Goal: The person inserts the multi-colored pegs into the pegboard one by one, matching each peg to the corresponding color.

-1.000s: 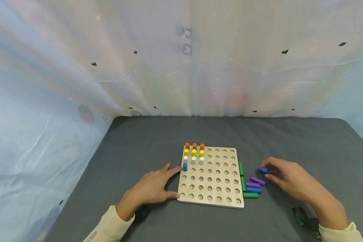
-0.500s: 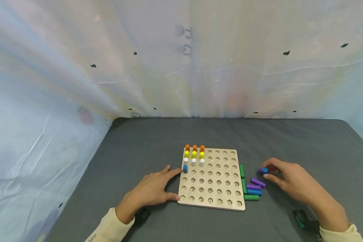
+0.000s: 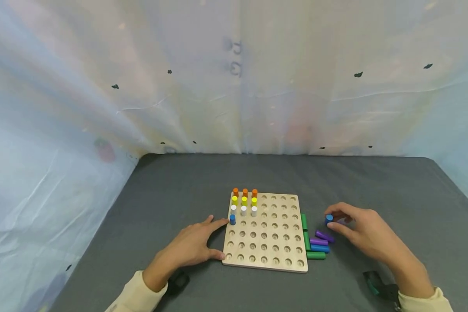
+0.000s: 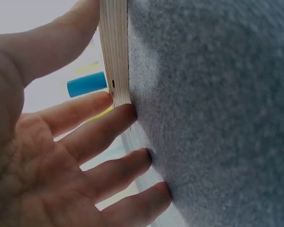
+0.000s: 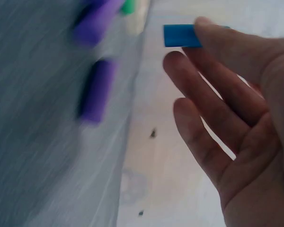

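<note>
My right hand (image 3: 359, 227) pinches a blue peg (image 5: 181, 36) between thumb and fingertip, held above the cloth to the right of the board. The wooden pegboard (image 3: 269, 249) has rows of round holes. My left hand (image 3: 189, 245) lies at its left edge, thumb and index finger touching the side, fingers fairly straight. Upright at the board's back left stand orange pegs (image 3: 245, 192), yellow pegs (image 3: 244, 200) and white pegs (image 3: 243, 210), three of each. One standing blue peg (image 3: 232, 219) is close to my left index fingertip.
Right of the board lie green pegs (image 3: 316, 255), a loose blue peg (image 3: 320, 248) and purple pegs (image 3: 325, 236). Another purple peg (image 5: 98, 92) lies on the cloth near my right hand. Grey cloth (image 3: 195, 173) covers the table, with a hanging sheet (image 3: 277, 86) behind.
My right hand has lifted the blue peg slightly and brought it a little left, away from the purple peg beside it. The left hand keeps its place; the head view has shifted slightly.
</note>
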A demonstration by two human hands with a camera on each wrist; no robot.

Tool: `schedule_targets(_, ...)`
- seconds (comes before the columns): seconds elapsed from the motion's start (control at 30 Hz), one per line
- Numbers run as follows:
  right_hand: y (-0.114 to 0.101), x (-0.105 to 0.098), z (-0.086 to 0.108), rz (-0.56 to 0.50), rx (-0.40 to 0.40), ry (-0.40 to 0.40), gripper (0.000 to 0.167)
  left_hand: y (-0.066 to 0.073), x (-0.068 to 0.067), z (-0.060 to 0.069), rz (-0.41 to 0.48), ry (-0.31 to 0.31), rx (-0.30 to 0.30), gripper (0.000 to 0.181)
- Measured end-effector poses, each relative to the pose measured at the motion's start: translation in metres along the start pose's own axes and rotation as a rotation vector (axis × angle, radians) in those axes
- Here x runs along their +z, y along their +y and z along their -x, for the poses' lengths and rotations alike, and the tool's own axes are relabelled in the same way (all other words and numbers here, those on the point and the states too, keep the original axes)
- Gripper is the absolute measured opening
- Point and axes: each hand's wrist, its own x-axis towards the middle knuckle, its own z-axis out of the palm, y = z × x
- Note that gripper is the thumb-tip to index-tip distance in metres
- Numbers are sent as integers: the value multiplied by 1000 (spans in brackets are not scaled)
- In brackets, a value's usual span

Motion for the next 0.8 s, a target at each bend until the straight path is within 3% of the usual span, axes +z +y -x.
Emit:
schedule_targets(0.33,-50,8,-23,-187,69,1,22,-2,3,2,3,20,-16,87)
schedule_targets(0.53,-88,25,-39,-315,43,-10,21,-3,3,4,3,18,-22,87)
schedule_targets(0.8,-126,37,-67,-393,2,-13,21,-1,2,1,7,27,-19,86)
